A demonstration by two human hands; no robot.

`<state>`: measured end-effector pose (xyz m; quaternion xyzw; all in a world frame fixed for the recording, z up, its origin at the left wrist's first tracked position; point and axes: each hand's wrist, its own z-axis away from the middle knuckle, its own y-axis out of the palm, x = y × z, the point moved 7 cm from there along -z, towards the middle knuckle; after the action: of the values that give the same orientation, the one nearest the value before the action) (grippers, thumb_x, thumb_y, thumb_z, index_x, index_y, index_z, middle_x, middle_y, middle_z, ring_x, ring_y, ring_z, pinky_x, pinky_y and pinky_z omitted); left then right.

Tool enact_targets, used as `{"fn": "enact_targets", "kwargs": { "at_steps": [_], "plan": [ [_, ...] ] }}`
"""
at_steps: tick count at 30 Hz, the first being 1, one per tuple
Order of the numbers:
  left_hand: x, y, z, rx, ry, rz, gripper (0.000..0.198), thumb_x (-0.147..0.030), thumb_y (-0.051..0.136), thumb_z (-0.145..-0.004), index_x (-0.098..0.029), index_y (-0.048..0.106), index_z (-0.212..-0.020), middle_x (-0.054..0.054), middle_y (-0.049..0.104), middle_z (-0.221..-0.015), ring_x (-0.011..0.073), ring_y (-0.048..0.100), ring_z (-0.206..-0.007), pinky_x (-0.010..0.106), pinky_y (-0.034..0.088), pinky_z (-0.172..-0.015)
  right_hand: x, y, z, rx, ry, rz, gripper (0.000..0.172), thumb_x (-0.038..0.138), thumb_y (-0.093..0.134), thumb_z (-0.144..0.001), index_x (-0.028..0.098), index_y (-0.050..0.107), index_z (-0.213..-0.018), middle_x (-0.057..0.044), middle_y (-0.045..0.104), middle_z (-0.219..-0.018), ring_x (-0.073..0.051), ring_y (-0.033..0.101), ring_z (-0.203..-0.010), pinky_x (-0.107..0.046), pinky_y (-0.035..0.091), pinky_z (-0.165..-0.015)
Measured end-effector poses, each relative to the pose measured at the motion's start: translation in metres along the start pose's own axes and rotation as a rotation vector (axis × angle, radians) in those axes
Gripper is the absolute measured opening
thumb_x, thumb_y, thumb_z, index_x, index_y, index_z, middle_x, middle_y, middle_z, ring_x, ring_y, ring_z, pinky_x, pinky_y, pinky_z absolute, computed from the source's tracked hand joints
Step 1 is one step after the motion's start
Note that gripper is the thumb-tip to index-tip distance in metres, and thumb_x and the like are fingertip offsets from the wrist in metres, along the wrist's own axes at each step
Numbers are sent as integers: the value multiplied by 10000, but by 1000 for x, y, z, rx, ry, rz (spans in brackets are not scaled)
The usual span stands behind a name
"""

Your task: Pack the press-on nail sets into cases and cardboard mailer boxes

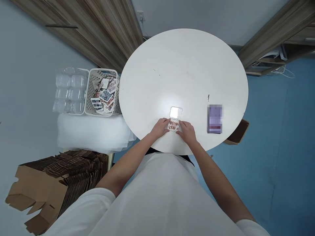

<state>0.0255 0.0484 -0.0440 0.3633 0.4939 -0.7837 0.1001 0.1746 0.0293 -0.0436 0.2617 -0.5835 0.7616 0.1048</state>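
Left fingers (164,120), right fingers (185,124) half-curled, gripping clear case (174,130); I see reddish-brown ovals (173,127) between them, lid (176,112) raised beyond.

We can read no text, brand or number. The purple item (215,118), right of centre, is pixelated, and any print on the cards (106,95) in the white basket (116,101), upper left, or in the clear case (175,112), near the centre, is too small for us.
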Motion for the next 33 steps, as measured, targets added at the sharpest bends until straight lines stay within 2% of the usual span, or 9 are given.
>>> {"fn": "enact_targets", "kwargs": {
  "at_steps": [5, 11, 13, 16, 19, 22, 25, 28, 33],
  "plan": [
    [-1, 1, 4, -24, 3, -28, 646, -181, 599, -706, -220, 324, -1288, 89, 457, -1118, 247, 424, -995, 382, 390, -844, -1, 1, -2, 12, 18, -5, 575, 303, 583, -733, 206, 381, -1261, -108, 512, -1172, -285, 427, -1071, -407, 364, -833],
    [-6, 6, 4, 13, -16, -118, 576, -148, 537, -730, -196, 345, -1271, 110, 448, -1133, 263, 416, -1010, 394, 389, -828, -2, 4, -2, 7, 40, -39, 591, 280, 592, -718, 209, 378, -1264, -108, 504, -1176, -287, 419, -1084, -420, 366, -848],
    [-7, 7, 4, 9, -35, -105, 608, -142, 534, -726, -204, 314, -1290, 105, 451, -1136, 263, 416, -1023, 399, 386, -837, -2, 4, -2, 4, 55, -65, 597, 269, 590, -714, 212, 375, -1267, -105, 501, -1183, -286, 416, -1092, -427, 363, -864],
    [-7, 5, 7, -31, -91, -6, 687, -174, 568, -713, -209, 254, -1323, 98, 446, -1165, 257, 403, -1076, 402, 363, -896, 0, 3, 0, 2, 92, -121, 609, 249, 582, -707, 205, 365, -1275, -103, 492, -1195, -284, 404, -1114, -439, 350, -900],
    [1, 3, 14, -73, -220, 155, 687, -249, 597, -714, -181, 273, -1316, 113, 444, -1195, 242, 420, -1095, 387, 365, -915, -1, 0, 5, 2, 173, -262, 669, 255, 591, -683, 202, 330, -1296, -94, 474, -1221, -271, 386, -1147, -435, 342, -935],
    [15, 3, 25, -95, -405, 350, 610, -287, 601, -724, -170, 357, -1270, 116, 487, -1174, 204, 497, -1022, 329, 421, -848, -8, 0, 14, -14, 340, -517, 705, 301, 590, -673, 222, 296, -1309, -79, 462, -1241, -241, 411, -1143, -406, 390, -908],
    [25, 5, 31, -91, -515, 489, 511, -281, 592, -736, -164, 439, -1210, 108, 527, -1151, 173, 546, -955, 288, 441, -815, -15, 4, 21, -36, 513, -751, 658, 288, 551, -685, 228, 314, -1295, -77, 470, -1231, -192, 505, -1033, -350, 448, -834],
    [29, 9, 28, -78, -533, 548, 472, -250, 597, -729, -153, 480, -1176, 100, 560, -1109, 156, 568, -915, 277, 437, -830, -12, 8, 21, -59, 588, -838, 641, 217, 540, -653, 219, 363, -1269, -73, 495, -1188, -150, 545, -933, -310, 453, -817],
    [30, 15, 19, -109, -476, 608, 418, -243, 625, -692, -160, 551, -1095, 62, 604, -939, 147, 576, -816, 302, 445, -804, -2, 10, 15, -95, 612, -805, 607, 208, 558, -593, 197, 462, -1192, -50, 548, -1046, -136, 564, -785, -306, 469, -740]
  ]
}}
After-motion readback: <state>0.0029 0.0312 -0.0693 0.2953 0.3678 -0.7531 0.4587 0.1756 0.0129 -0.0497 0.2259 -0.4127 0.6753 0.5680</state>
